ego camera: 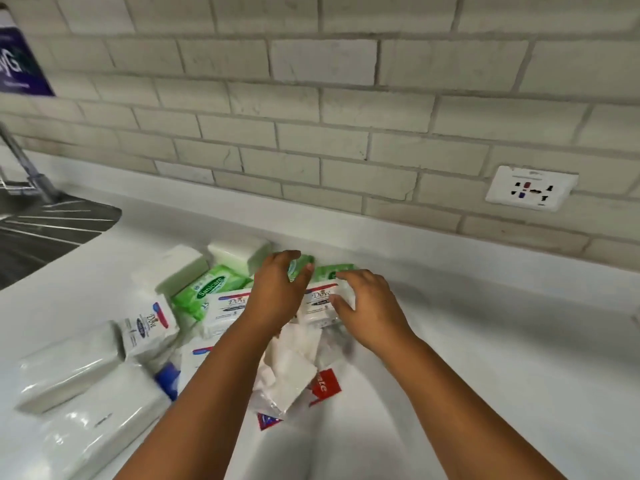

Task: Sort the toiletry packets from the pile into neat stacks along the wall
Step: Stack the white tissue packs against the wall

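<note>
Now both hands over the pile, right hand (367, 299) gripping a Dove packet (320, 301), left hand (277, 289) loosely curled, empty

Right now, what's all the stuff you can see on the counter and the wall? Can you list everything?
Dove packets: at least three, white with red and blue print, middle of the pile
Sanicare packets: at least two, green, back of the pile
plain white packs: several, white, left side of the counter
red packet: one, red with white letters, near edge of the pile
blue item: one, blue, partly hidden; cannot tell what it is
counter: one, white
brick wall: one, pale grey
socket: one, white, on the wall at right
sink: one, metal, far left, with a tap
purple sign: one, top left
left hand: over the pile, fingers curled
right hand: grips a Dove packet
</note>
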### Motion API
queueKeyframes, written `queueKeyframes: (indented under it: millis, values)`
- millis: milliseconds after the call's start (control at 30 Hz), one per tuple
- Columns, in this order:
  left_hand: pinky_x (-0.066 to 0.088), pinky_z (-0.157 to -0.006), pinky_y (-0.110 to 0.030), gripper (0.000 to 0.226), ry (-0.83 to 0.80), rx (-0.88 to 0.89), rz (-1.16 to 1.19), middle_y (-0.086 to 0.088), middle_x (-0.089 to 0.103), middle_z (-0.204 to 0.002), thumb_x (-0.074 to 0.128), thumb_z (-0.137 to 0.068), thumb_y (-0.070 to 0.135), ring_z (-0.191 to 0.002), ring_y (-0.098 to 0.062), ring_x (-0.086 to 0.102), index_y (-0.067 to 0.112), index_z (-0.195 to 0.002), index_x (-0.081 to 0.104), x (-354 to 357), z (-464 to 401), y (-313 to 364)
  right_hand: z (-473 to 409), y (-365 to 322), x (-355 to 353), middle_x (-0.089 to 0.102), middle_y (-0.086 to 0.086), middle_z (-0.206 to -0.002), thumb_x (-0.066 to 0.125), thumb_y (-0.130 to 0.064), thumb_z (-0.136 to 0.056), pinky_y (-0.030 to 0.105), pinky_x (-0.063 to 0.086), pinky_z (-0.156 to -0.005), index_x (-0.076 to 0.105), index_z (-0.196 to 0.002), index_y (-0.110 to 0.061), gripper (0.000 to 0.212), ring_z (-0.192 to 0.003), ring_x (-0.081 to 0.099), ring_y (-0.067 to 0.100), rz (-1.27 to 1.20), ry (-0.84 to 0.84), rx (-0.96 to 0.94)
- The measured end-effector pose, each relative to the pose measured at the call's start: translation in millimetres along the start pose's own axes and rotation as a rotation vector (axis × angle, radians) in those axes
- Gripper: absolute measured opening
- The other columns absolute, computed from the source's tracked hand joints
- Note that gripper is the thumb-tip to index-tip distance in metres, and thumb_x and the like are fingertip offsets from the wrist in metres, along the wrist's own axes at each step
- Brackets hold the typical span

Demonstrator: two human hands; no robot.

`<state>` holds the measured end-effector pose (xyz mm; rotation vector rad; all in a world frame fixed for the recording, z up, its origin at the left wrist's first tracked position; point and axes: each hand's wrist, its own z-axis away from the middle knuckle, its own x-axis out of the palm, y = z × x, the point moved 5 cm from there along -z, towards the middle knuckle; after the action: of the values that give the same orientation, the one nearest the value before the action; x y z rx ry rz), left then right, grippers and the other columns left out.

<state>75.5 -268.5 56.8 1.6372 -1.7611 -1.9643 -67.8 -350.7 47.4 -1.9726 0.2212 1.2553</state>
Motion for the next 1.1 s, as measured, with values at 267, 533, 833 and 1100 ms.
queueKeyframes:
  millis: [267,533,833,1100]
  values:
    - [0.041,-0.104,-0.041,0.05,0.078,-0.125,-0.089,-0.011,0.048,-0.136,0.06,-0.09,0.041,-0.122,-0.026,0.051,0.016,-0.132,0.052,-114,-57,-117,-72,-101,72,0.057,0.005,-0.129,0.061,-0.032,-0.09,0.03,0.036,-0.103,0.056,-0.129,-0.018,0.041,-0.121,0.048,0.023,-0.109,-0.063,-0.082]
    - [0.034,-0.107,-0.042,0.103,-0.025,-0.348,-0.352,-0.014,0.038,-0.146,0.073,-0.067,0.063,-0.135,-0.032,0.036,0.009,-0.145,0.032,-170,-83,-222,-142,-170,150,0.055,0.003,-0.13,0.06,-0.035,-0.091,0.025,0.038,-0.095,0.054,-0.13,-0.02,0.042,-0.119,0.052,0.019,-0.171,-0.2,-0.095]
    - [0.043,-0.093,-0.037,0.103,-0.1,-0.474,-0.295,-0.013,0.045,-0.133,0.083,-0.058,0.056,-0.121,-0.029,0.047,0.007,-0.135,0.037,-169,-93,-267,-187,-199,223,0.056,0.012,-0.128,0.056,-0.036,-0.092,0.032,0.044,-0.091,0.049,-0.133,-0.01,0.049,-0.117,0.053,0.028,-0.095,-0.339,0.005]
    - [0.041,-0.078,-0.03,0.091,-0.066,-0.477,-0.207,-0.009,0.051,-0.126,0.086,-0.059,0.049,-0.11,-0.025,0.051,0.008,-0.129,0.043,-168,-95,-275,-192,-199,237,0.058,0.012,-0.123,0.056,-0.035,-0.093,0.034,0.046,-0.091,0.05,-0.127,-0.006,0.045,-0.114,0.055,0.029,-0.07,-0.338,0.059]
